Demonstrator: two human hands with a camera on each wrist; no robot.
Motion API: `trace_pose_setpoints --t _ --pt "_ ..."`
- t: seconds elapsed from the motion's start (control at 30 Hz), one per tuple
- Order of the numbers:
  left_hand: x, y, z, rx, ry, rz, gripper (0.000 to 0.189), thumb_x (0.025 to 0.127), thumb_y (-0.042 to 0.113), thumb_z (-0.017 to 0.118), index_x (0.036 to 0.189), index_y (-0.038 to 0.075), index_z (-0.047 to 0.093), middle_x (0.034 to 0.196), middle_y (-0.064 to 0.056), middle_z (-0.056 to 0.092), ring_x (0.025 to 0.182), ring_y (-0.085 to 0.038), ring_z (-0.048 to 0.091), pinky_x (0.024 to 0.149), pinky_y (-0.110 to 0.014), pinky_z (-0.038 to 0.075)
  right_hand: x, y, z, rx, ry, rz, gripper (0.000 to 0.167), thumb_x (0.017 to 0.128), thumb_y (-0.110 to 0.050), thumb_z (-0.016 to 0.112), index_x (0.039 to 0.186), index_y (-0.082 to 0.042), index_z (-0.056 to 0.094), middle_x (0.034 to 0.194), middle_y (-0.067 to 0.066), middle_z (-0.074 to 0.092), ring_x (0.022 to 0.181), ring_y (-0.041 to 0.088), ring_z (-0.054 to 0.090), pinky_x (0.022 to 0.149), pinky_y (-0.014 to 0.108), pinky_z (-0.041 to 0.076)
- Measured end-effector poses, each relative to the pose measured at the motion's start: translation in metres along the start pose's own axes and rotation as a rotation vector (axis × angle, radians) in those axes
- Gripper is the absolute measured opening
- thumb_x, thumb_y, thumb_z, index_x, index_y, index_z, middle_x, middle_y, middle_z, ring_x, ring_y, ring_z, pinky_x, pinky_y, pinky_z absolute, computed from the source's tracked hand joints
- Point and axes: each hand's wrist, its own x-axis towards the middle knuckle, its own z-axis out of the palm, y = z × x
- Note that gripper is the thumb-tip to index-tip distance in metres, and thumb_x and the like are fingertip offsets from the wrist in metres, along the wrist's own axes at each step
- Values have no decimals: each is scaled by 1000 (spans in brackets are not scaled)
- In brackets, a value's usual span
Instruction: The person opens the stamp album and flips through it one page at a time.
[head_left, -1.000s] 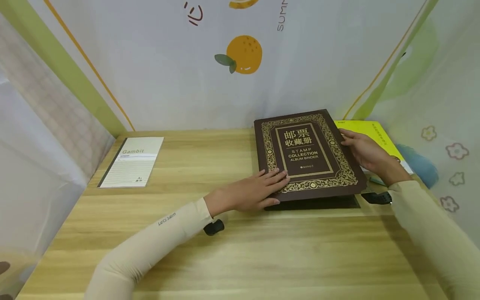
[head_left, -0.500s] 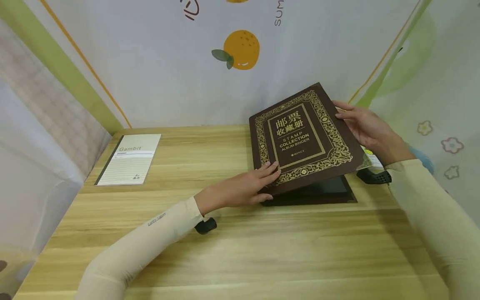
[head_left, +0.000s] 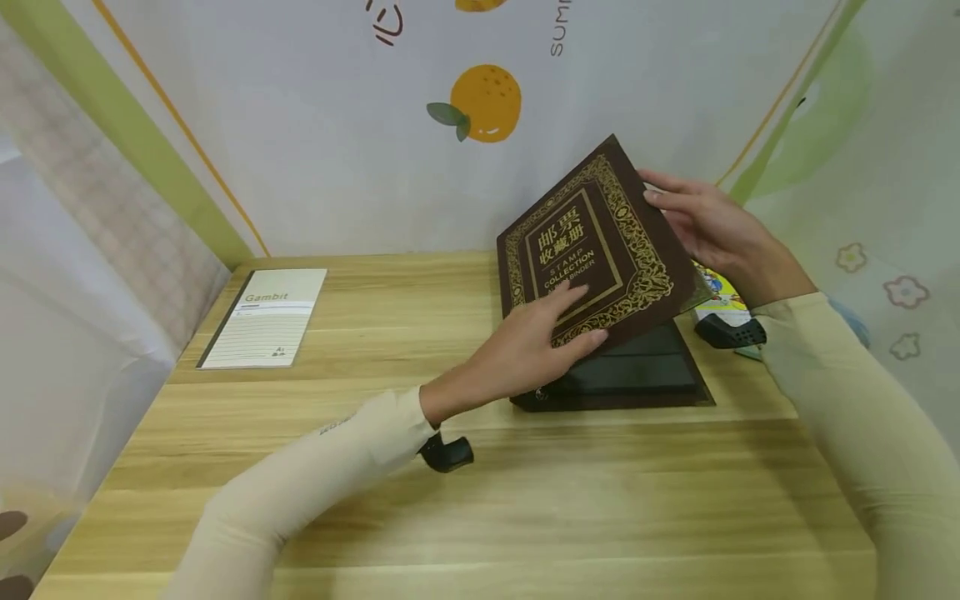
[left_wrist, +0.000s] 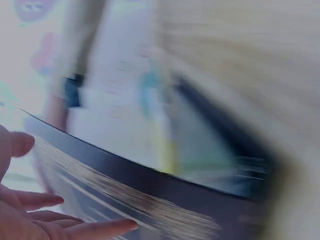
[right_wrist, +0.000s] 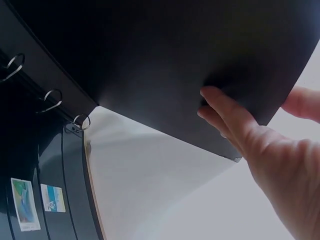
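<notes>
A dark brown stamp album [head_left: 637, 292] with gold ornament stands half-open on the table, its front cover [head_left: 573, 237] tilted up toward the left. My right hand [head_left: 720, 229] grips the cover's right edge, with fingers against the black inner face, as the right wrist view shows. My left hand [head_left: 525, 346], fingers spread and fairly straight, lies over the cover's lower front part; the left wrist view is blurred. Inside the album, the right wrist view shows metal rings [right_wrist: 52, 100] and a black page with small stamps [right_wrist: 25, 205] in its strips.
A white Gambit notebook [head_left: 262, 317] lies at the table's far left. Partly hidden behind the album and right hand is a yellow, colourfully printed book [head_left: 720, 292]. A curtain with a printed orange [head_left: 486, 104] hangs behind the wooden table [head_left: 525, 517].
The right hand has raised the album's cover up and to the left, baring the black page beneath. The left hand has shifted slightly, its fingers spreading over the tilting cover.
</notes>
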Motion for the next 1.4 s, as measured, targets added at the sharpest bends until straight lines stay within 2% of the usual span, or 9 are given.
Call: trace_pose_setpoints --t 0.13,0.23,0.3,0.53,0.67,0.77,0.9,1.07,1.4 --pt "29 38 -14 7 -42 68 80 97 56 59 162 35 18 172 0 0 157 -23 18 123 -43 32 6 -1 6 -37 3 -1 68 105 -9 52 163 -16 19 162 -6 34 43 2 49 46 12 46" --pt "44 53 -18 81 -102 93 84 96 55 61 162 42 10 170 -1 -12 158 -29 10 125 -45 26 9 -2 9 -58 -8 4 68 105 -11 52 163 -16 18 103 -8 68 36 4 35 39 14 37" --pt "50 56 -20 138 -131 100 83 97 51 62 162 40 12 170 -5 -13 158 -31 12 127 -45 20 10 -2 11 -80 1 8 67 105 -13 54 163 -16 21 54 -7 36 34 6 32 36 16 33" --pt "58 57 -29 208 -134 136 72 97 43 66 158 31 31 171 -11 9 156 -26 23 125 -44 27 12 -7 15 -28 -76 28 67 107 -13 49 164 -20 16 50 -3 41 32 13 32 36 22 38" --pt "56 56 -35 195 -94 159 68 94 43 70 152 29 38 169 -7 21 156 -23 23 124 -44 29 14 -5 17 -31 -101 1 66 107 -14 48 164 -20 16 95 2 66 37 13 31 39 22 38" --pt "52 55 -38 155 -66 169 67 92 42 72 149 28 40 169 -5 23 156 -21 24 123 -41 32 11 0 17 -145 -91 -10 65 108 -25 47 164 -23 15 171 -6 8 70 4 58 57 17 46" --pt "41 52 -42 97 -33 163 70 92 42 72 152 30 38 170 1 19 156 -15 25 122 -37 34 -3 14 10 -631 -57 27 65 108 -45 35 164 -28 6 172 -5 -11 159 15 9 126 44 23" --pt "26 44 -49 30 15 175 69 93 41 72 152 33 38 169 10 20 155 -10 26 121 -35 35 -34 53 -7 -1220 -194 109 65 110 -44 33 165 -20 7 171 15 7 156 43 14 115 71 24" --pt "2 26 -59 -28 124 190 70 92 39 74 152 34 38 171 7 15 142 -17 50 109 -39 46 -73 140 -26 -1611 -273 28 72 105 -49 48 164 -19 18 172 14 4 158 43 0 120 71 5"
